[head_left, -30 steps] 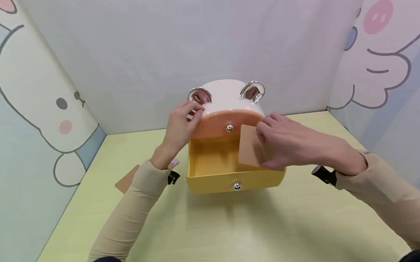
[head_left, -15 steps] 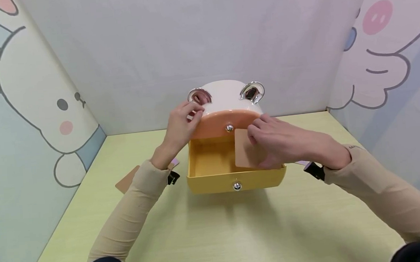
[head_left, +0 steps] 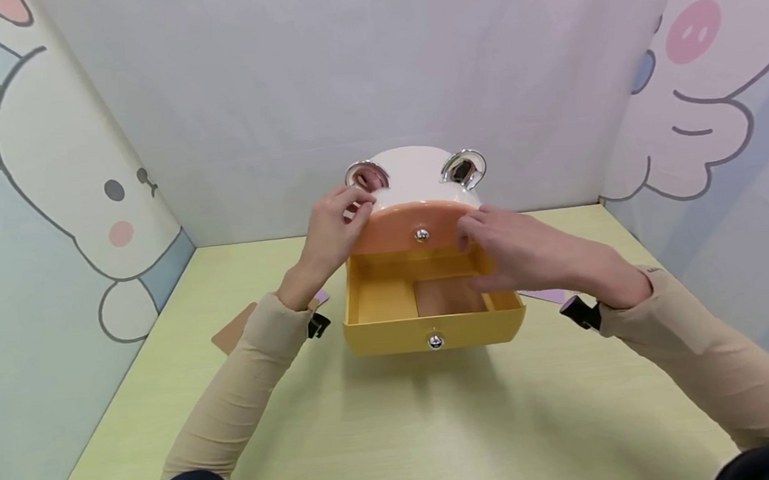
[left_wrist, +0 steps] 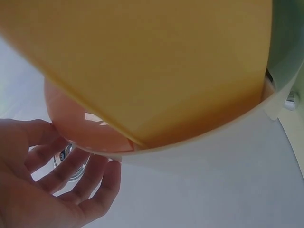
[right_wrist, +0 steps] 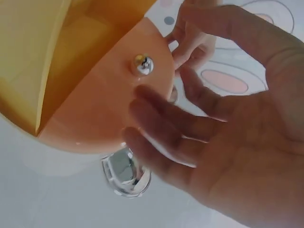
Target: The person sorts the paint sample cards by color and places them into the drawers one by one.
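Note:
A small desktop drawer box [head_left: 413,171] has a white rounded body, silver-rimmed ears and an orange upper drawer [head_left: 390,228]. Its yellow lower drawer [head_left: 391,336] is pulled out. My left hand [head_left: 330,229] holds the body's upper left edge; in the left wrist view its curled fingers [left_wrist: 102,185] touch the white shell near an ear. A brown card [head_left: 445,295] lies in the right part of the yellow drawer, partly in shade. Above that side hovers my right hand [head_left: 526,249], fingers loosely bent and holding nothing, in the right wrist view too.
Another brown card [head_left: 233,329] lies on the table [head_left: 398,432] at the left, partly behind the left sleeve. Purple pieces show at the left [head_left: 321,296] and right [head_left: 545,296] of the box. Cartoon-printed walls stand on both sides.
My right hand first carried the brown card leftward over the yellow drawer, then let it go. The card now lies in the drawer. My left hand has stayed in place.

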Demonstrator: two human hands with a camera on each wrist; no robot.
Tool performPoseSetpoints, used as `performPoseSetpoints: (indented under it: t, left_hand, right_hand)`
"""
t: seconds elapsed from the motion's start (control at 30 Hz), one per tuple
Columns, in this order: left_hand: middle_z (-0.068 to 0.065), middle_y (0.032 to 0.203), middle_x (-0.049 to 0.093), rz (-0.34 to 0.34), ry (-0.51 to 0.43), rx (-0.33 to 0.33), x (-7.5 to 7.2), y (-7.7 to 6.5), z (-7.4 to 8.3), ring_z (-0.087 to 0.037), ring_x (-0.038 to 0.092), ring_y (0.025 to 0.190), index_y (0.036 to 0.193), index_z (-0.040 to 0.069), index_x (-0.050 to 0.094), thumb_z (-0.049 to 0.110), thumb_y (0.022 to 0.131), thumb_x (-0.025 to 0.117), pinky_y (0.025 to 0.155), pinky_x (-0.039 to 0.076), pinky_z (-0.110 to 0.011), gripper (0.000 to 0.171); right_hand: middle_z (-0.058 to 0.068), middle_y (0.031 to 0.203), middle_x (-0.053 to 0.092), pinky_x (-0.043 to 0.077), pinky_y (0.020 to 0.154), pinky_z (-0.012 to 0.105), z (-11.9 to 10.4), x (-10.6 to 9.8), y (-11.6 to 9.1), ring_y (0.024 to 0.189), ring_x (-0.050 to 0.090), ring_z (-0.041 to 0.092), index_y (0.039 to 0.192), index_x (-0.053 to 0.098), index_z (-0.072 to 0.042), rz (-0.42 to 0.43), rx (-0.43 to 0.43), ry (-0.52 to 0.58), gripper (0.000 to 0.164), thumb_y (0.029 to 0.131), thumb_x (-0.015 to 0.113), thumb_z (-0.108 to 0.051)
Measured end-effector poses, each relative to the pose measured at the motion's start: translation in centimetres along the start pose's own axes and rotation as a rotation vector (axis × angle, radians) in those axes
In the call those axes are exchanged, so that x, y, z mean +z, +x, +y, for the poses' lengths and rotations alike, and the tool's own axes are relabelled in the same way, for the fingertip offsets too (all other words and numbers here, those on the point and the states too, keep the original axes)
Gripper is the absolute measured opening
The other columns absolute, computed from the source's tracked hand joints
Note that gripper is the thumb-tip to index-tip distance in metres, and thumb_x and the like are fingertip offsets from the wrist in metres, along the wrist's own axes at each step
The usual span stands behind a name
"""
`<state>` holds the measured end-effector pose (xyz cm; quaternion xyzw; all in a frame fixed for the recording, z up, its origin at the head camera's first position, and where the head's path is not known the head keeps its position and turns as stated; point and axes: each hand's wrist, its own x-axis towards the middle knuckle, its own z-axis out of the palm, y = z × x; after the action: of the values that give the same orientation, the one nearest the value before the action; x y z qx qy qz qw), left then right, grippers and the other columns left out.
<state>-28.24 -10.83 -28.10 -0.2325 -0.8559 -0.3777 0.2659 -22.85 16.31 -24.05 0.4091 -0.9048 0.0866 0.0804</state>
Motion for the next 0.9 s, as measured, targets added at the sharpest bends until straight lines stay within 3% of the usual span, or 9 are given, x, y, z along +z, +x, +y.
performPoseSetpoints:
  t: [0.17, 0.3, 0.43, 0.6, 0.7, 0.9]
  left_hand:
    - [-0.014, 0.101, 0.065, -0.021, -0.006, 0.002, -0.2, 0.0, 0.1, -0.025, 0.063, 0.09, 0.101, 0.001, 0.07, 0.011, 0.095, 0.058, 0.078, 0.057, -0.037, 0.016]
    - [-0.013, 0.103, 0.065, -0.04, -0.006, -0.007, -0.6, -0.2, -0.3, -0.025, 0.062, 0.091, 0.103, 0.002, 0.07, 0.012, 0.096, 0.058, 0.079, 0.057, -0.037, 0.017]
    - [-0.012, 0.106, 0.066, -0.016, -0.015, -0.038, -1.7, -1.0, -1.2, -0.024, 0.061, 0.092, 0.104, 0.002, 0.069, 0.012, 0.095, 0.057, 0.077, 0.055, -0.037, 0.018]
    - [-0.017, 0.11, 0.065, -0.015, 0.06, -0.102, -3.9, -2.7, -3.4, -0.029, 0.062, 0.094, 0.109, 0.0, 0.067, 0.012, 0.095, 0.059, 0.078, 0.055, -0.042, 0.02]
    - [-0.021, 0.117, 0.062, -0.105, 0.177, -0.223, -5.2, -4.0, -5.0, -0.035, 0.06, 0.101, 0.116, -0.003, 0.062, 0.017, 0.094, 0.061, 0.086, 0.053, -0.048, 0.03]
    - [-0.03, 0.135, 0.049, -0.433, 0.358, -0.547, -6.3, -7.0, -8.2, -0.046, 0.05, 0.12, 0.137, -0.009, 0.043, 0.035, 0.091, 0.063, 0.096, 0.045, -0.058, 0.066]
  right_hand:
    - [0.011, 0.101, 0.063, 0.051, 0.079, 0.039, 1.9, 0.7, 0.4, 0.09, 0.059, 0.025, 0.109, 0.059, 0.0, 0.29, -0.029, 0.208, 0.032, 0.083, 0.074, -0.011]
    - [0.015, 0.11, 0.059, 0.05, 0.078, 0.037, 3.8, 2.2, 1.1, 0.093, 0.056, 0.026, 0.116, 0.062, 0.0, 0.471, -0.04, 0.214, 0.036, 0.083, 0.074, -0.008]
    - [0.016, 0.109, 0.058, 0.047, 0.077, 0.032, 5.2, 3.6, 1.5, 0.094, 0.052, 0.026, 0.115, 0.066, -0.001, 0.541, -0.036, 0.197, 0.035, 0.082, 0.076, -0.008]
    - [0.014, 0.105, 0.06, 0.056, 0.076, 0.039, 6.1, 4.5, 1.6, 0.094, 0.055, 0.023, 0.113, 0.068, -0.002, 0.56, -0.029, 0.212, 0.033, 0.081, 0.076, -0.007]
    - [0.013, 0.105, 0.06, 0.057, 0.076, 0.043, 6.2, 4.7, 1.5, 0.094, 0.056, 0.023, 0.112, 0.069, -0.002, 0.563, -0.031, 0.218, 0.031, 0.081, 0.075, -0.006]
    - [0.014, 0.105, 0.061, 0.057, 0.077, 0.044, 6.3, 4.9, 1.5, 0.095, 0.057, 0.027, 0.11, 0.069, -0.002, 0.58, -0.025, 0.233, 0.028, 0.082, 0.074, -0.006]
